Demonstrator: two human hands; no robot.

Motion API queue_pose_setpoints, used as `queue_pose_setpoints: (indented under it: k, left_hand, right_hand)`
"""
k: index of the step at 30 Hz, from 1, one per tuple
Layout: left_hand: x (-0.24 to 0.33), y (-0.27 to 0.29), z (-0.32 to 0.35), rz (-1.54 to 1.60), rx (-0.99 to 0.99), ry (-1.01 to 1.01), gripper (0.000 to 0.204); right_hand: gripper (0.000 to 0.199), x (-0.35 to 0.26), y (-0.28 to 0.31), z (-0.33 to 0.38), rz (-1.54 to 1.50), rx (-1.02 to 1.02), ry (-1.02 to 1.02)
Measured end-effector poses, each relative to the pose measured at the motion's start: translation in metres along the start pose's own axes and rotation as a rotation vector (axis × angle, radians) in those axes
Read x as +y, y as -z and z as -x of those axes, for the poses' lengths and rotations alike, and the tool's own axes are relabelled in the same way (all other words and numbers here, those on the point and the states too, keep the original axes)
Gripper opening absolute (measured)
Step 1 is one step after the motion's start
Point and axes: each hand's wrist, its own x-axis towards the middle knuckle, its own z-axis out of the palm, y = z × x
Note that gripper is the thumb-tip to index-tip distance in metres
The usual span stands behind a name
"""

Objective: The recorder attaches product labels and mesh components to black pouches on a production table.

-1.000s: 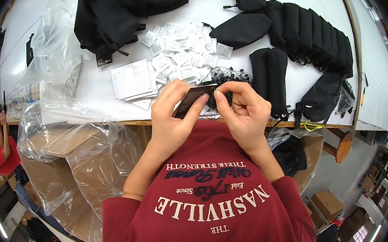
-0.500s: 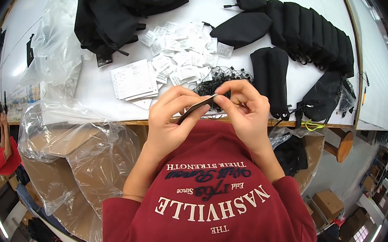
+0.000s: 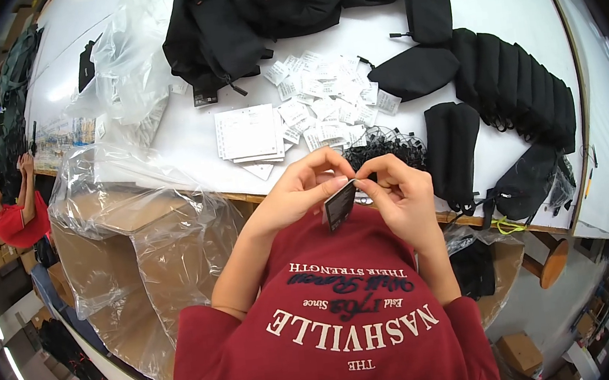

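A small black hang tag [image 3: 341, 206] hangs in front of my chest, with a pale tag or its light edge behind it. My left hand [image 3: 306, 187] pinches its top edge between thumb and fingers. At the same top corner my right hand [image 3: 402, 188] has thumb and forefinger pressed together; whether a string lies between them is too small to see. Just beyond my hands lies a tangle of black tag strings [image 3: 387, 149]. White printed labels [image 3: 325, 99] are heaped behind it, beside a stack of white cards [image 3: 246, 133].
Black pouches [image 3: 515, 79] stand in a row at the right of the white table [image 3: 190, 157]. Black bags [image 3: 263, 5] lie at the back. A plastic-lined cardboard box [image 3: 103, 248] stands at the left edge. Further left is a person in red [image 3: 22, 220].
The tag has turned from nearly flat to hanging down, its black face showing. My right fingers have closed in on its top corner. The whole view has shifted slightly.
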Motion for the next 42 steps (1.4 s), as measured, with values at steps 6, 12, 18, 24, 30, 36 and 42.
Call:
queue_pose_setpoints:
  k: [6, 12, 18, 24, 30, 36, 42]
  left_hand:
    - [0.002, 0.003, -0.002, -0.062, -0.040, -0.074, 0.010]
    - [0.009, -0.006, -0.007, -0.018, 0.151, -0.191, 0.011]
    - [0.004, 0.049, -0.058, -0.155, 0.344, -0.084, 0.015]
    - [-0.004, 0.125, -0.089, 0.296, 0.752, -0.127, 0.012]
    - [-0.005, 0.115, -0.101, 0.222, 0.892, -0.274, 0.016]
    - [-0.012, 0.076, -0.072, -0.502, 0.999, -0.368, 0.024]
    - [0.014, 0.029, -0.038, -0.786, 0.709, -0.485, 0.016]
  right_hand:
    - [0.007, 0.001, -0.001, -0.003, 0.028, -0.073, 0.067]
    - [0.008, 0.002, -0.005, -0.004, -0.276, -0.098, -0.037]
    - [0.010, 0.009, -0.003, -0.004, -0.219, -0.134, -0.100]
    - [0.009, 0.014, 0.002, 0.000, -0.237, -0.128, -0.103]
    - [0.009, 0.013, -0.003, -0.003, -0.278, -0.099, -0.113]
    - [0.009, 0.016, 0.001, -0.009, -0.286, 0.053, -0.167]
    - [0.011, 0.023, -0.003, -0.013, -0.353, 0.073, -0.163]
